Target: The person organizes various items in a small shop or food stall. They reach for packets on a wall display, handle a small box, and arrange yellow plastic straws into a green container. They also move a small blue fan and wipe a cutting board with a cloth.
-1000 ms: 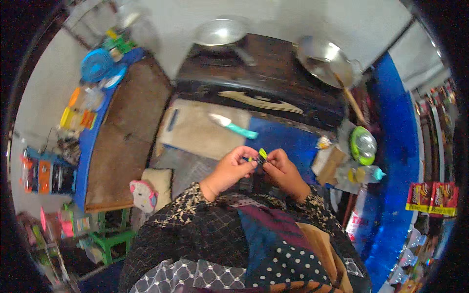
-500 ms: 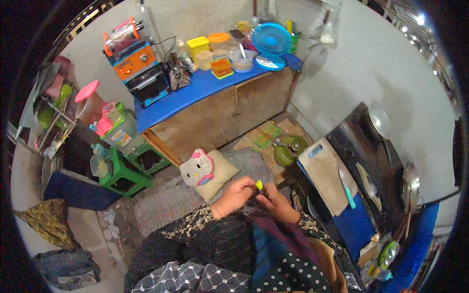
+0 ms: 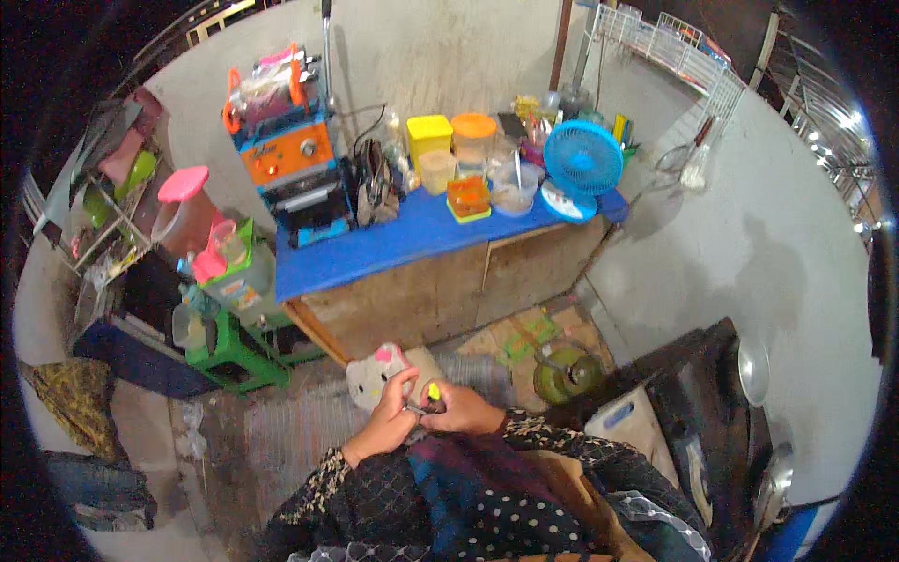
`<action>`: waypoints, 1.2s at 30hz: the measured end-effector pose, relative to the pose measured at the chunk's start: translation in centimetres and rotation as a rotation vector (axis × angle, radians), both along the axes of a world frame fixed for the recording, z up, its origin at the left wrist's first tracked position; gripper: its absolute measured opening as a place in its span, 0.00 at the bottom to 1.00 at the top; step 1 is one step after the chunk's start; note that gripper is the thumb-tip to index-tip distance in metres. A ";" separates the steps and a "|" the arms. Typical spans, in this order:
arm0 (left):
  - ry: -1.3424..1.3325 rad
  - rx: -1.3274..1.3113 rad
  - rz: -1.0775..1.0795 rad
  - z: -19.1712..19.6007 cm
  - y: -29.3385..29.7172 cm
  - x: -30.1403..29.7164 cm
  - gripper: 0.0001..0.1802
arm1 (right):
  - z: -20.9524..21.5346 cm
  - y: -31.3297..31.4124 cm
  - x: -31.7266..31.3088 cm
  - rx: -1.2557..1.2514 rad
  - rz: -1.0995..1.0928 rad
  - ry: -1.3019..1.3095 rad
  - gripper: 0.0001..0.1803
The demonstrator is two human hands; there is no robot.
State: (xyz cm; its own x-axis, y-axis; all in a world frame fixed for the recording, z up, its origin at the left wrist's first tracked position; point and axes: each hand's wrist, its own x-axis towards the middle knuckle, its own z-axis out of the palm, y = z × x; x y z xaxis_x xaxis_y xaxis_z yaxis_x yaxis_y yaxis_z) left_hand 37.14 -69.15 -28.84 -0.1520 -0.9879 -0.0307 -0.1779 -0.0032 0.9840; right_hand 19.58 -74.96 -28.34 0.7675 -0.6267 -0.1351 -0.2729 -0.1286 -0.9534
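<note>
1. Step in hand: close two-handed work, judging by the pose, on a small dark thing with a yellow-green tip. It sits between the hands, in front of the body.
2. Right hand: curled round the thing, apparently pinching it; most fingers are hidden.
3. Left hand: bent, fingertips close at the thing's left side. Cannot tell whether they pinch it or only touch.
4. Around: cat-faced cushion beyond the left hand, on the floor mat; green gas cylinder farther right; blue-topped cabinet ahead.
5. Next move, my judgement: calls for a steady right grip and fine left fingertip control, since so small a piece could easily slip.
</note>
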 end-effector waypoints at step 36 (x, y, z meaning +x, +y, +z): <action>0.228 0.266 0.392 2.4 -25.8 13.5 0.16 | 7.7 -69.0 -3.1 -0.215 -1.445 -0.580 0.08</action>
